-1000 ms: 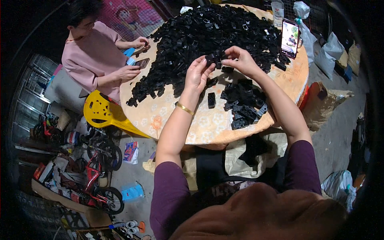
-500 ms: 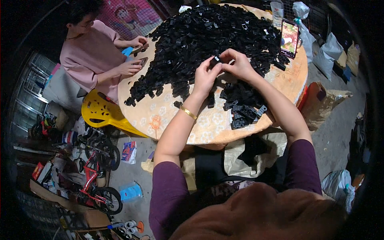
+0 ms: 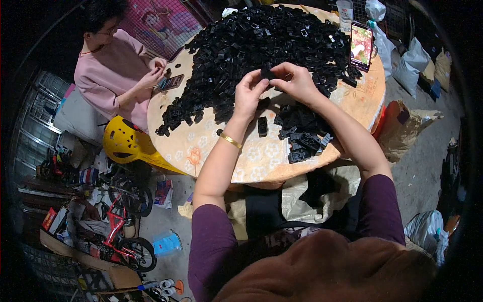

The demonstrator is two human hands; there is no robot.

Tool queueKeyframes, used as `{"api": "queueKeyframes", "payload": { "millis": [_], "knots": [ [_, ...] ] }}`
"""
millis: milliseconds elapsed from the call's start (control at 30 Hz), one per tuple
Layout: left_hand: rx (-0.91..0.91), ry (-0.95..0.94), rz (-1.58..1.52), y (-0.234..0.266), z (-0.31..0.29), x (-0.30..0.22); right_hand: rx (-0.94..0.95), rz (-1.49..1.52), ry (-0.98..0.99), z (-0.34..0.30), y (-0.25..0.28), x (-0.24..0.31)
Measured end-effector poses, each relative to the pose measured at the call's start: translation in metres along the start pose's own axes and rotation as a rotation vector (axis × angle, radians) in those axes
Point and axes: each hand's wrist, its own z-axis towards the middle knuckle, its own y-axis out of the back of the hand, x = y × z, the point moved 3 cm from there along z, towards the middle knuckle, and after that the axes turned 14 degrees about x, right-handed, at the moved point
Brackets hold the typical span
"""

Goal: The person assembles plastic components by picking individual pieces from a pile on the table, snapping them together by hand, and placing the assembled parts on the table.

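Between the fingertips of both hands I hold a small black plastic part (image 3: 267,73). My left hand (image 3: 248,93) pinches it from the left, and my right hand (image 3: 298,83) grips it from the right. The fingers hide much of its shape. Beyond my hands spreads a large heap of black plastic parts (image 3: 236,50). A smaller pile of black pieces (image 3: 304,135) lies near my right forearm, close to the table's front edge. One loose black rectangular piece (image 3: 262,127) rests alone between my forearms.
The round table (image 3: 171,146) has a flowered peach cover. A phone (image 3: 361,46) with a lit screen stands at the far right beside a clear plastic cup (image 3: 345,15). Across on the left sits a person in pink (image 3: 108,70), by a yellow chair (image 3: 121,138). Sacks (image 3: 402,131) stand right.
Both my hands shift slightly left, and the black part they hold has turned. The other person's hands have come together, leaving a phone-like object on the table edge.
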Motion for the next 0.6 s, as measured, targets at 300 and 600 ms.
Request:
{"api": "queueKeyframes", "payload": {
  "millis": [300,600],
  "knots": [
    [-0.114,0.075,0.084,-0.015,-0.006,-0.004,-0.058,-0.441,0.359,-0.005,-0.011,0.010],
    [-0.057,0.033,-0.027,-0.004,-0.003,-0.019,-0.144,-0.013,-0.019,0.009,0.037,-0.027]
  ]
}}
